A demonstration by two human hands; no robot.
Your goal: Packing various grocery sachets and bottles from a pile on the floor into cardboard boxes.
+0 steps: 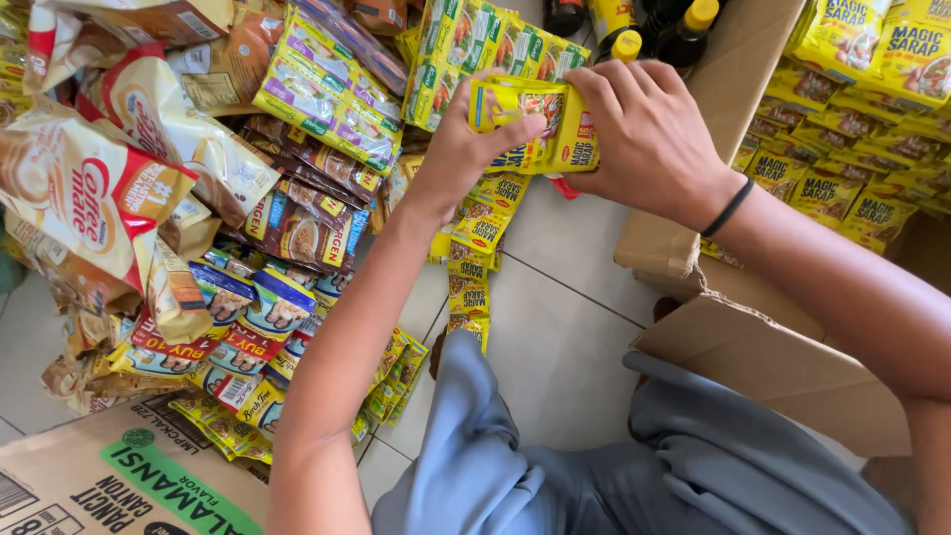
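Grey-blue trousers (594,466) on bent knees fill the bottom of the frame, closest of all. Under them is the pale tiled floor (555,347). At the right stands a big open cardboard box (773,367), with lots of yellow sachets (852,178) piled inside at the upper right. A flat carton (119,476) with a green label lies at the lower left. Above it, the whole left side is a heap of snack and drink packets (198,198) in many colours. Dark bottles with yellow caps (634,30) stand at the top middle.

Both arms reach up to the top middle. The left hand (466,149) and the right hand (644,129) are both closed on one strip of yellow sachets (540,124), held up between them. The strip hangs down (474,267) toward the floor. A thin black band (728,208) sits on the right wrist.
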